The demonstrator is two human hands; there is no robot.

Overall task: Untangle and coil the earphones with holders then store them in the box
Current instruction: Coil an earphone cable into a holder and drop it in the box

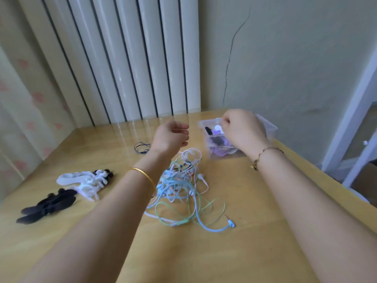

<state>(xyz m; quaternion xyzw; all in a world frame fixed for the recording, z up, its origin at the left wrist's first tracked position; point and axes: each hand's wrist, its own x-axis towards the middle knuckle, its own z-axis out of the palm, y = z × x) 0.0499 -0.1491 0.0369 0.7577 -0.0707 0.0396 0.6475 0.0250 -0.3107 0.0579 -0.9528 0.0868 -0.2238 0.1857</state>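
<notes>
Wooden desk [255,252], corner of room. Right grip [242,129] curled over clear box [271,130], probably storing a coiled set; cannot tell if it pinches anything. Left grip [171,137] loose, empty, above tangled earphones [179,186]. Holders [85,180] lie left, within reach.

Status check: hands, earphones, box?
Left hand loosely curled, empty. Right hand curled over box, grip unclear. Earphone tangle on table, not yet coiled. Nothing blocking.

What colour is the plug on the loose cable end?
The plug is light blue, seen in the head view.
</notes>
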